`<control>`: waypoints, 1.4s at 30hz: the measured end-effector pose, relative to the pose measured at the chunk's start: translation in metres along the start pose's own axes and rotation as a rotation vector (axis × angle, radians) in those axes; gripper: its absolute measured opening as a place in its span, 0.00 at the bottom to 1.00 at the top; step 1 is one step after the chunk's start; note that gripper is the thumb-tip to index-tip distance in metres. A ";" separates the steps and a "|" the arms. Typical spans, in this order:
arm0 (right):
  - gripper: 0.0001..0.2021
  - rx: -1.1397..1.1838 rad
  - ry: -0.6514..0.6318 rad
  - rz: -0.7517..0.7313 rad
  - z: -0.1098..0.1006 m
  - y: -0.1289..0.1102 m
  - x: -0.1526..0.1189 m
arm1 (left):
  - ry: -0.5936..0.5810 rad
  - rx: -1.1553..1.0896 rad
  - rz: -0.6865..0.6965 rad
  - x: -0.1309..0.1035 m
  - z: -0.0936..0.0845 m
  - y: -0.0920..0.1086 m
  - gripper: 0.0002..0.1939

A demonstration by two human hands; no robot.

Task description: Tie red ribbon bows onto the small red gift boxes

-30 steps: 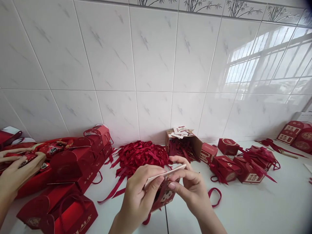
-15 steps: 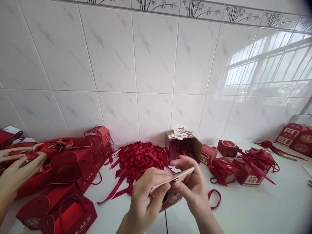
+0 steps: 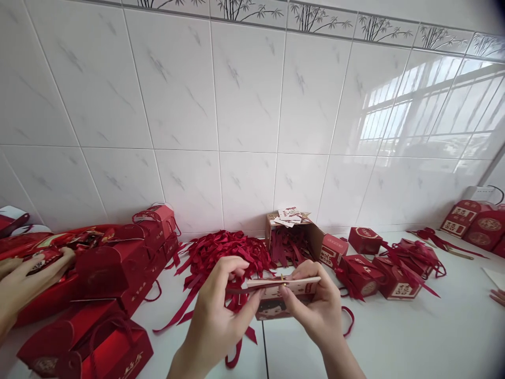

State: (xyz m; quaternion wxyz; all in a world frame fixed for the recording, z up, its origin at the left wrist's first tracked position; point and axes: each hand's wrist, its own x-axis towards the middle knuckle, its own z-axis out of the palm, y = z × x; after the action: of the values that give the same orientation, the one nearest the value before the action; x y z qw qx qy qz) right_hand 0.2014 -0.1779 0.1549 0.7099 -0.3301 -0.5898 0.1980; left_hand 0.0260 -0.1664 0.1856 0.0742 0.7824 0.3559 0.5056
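Note:
My left hand point(image 3: 221, 310) pinches a dark red ribbon point(image 3: 240, 290) at the left end of a small printed box point(image 3: 272, 309), near its pale top edge. The ribbon trails down below that hand onto the table. On the box's right side, my right hand point(image 3: 315, 302) grips the top edge, thumb in front and fingers behind. A small gold-coloured piece point(image 3: 283, 281) shows at the middle of that edge. Behind my hands lies a heap of red ribbons point(image 3: 232, 252).
Red boxes with cord handles point(image 3: 114, 273) stand at left, where another person's hands point(image 3: 35, 276) hold something over a red bag. An open carton point(image 3: 315, 239) holds ribbons, cards on top. Ribboned boxes point(image 3: 398, 279) sit right. A person's fingers point(image 3: 499, 296) show at the right edge.
My left hand has moved left and now has a ribbon in its fingers. The box top has levelled out. More of the person's fingers shows at the right edge.

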 end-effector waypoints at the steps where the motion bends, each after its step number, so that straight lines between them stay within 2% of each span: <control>1: 0.11 -0.023 -0.008 -0.016 -0.002 0.000 0.001 | -0.064 0.010 -0.042 0.001 -0.006 -0.002 0.08; 3: 0.10 -0.064 -0.018 -0.033 -0.005 -0.001 0.004 | -0.180 -0.005 -0.081 0.001 -0.019 -0.006 0.01; 4: 0.10 -0.083 -0.030 -0.034 -0.007 -0.002 0.006 | -0.199 -0.034 -0.070 0.001 -0.025 -0.008 0.02; 8: 0.09 -0.155 -0.244 -0.058 -0.009 -0.006 0.006 | -0.048 -0.219 0.036 -0.004 -0.040 -0.010 0.04; 10: 0.09 -0.153 -0.350 -0.080 -0.005 -0.007 0.004 | 0.035 -0.338 -0.023 -0.007 -0.038 -0.006 0.05; 12: 0.11 -0.137 -0.389 -0.103 0.000 -0.007 0.001 | 0.118 -0.468 -0.137 -0.009 -0.033 -0.002 0.10; 14: 0.11 -0.138 -0.399 -0.129 0.004 -0.008 -0.002 | 0.177 -0.533 -0.196 -0.010 -0.027 0.002 0.15; 15: 0.11 -0.143 -0.398 -0.141 0.005 -0.008 -0.002 | 0.163 -0.526 -0.192 -0.009 -0.026 0.003 0.14; 18: 0.11 -0.144 -0.381 -0.163 0.004 -0.009 -0.002 | -0.039 -0.442 -0.171 -0.007 -0.028 0.003 0.02; 21: 0.12 -0.150 -0.359 -0.178 0.001 -0.010 0.000 | -0.237 -0.410 -0.173 -0.005 -0.033 0.001 0.10; 24: 0.11 -0.154 -0.358 -0.185 -0.001 -0.012 0.001 | -0.296 -0.353 -0.099 -0.004 -0.033 0.000 0.11; 27: 0.11 -0.136 -0.377 -0.179 -0.001 -0.012 0.002 | -0.287 -0.328 -0.019 -0.003 -0.025 0.001 0.11; 30: 0.10 -0.123 -0.375 -0.160 -0.001 -0.011 0.002 | -0.280 -0.410 0.029 -0.003 -0.017 0.004 0.14; 37: 0.10 -0.129 -0.343 -0.140 -0.008 -0.010 0.001 | -0.189 -0.456 -0.057 -0.004 -0.010 0.006 0.12; 42: 0.09 -0.117 -0.343 -0.112 -0.008 -0.012 0.001 | -0.142 -0.450 -0.024 -0.005 -0.012 0.006 0.11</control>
State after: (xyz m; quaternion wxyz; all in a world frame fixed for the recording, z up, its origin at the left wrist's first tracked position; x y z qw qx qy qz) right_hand 0.2084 -0.1878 0.1636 0.5886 -0.2987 -0.7301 0.1768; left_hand 0.0179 -0.1773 0.1902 0.2777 0.7755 0.2374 0.5149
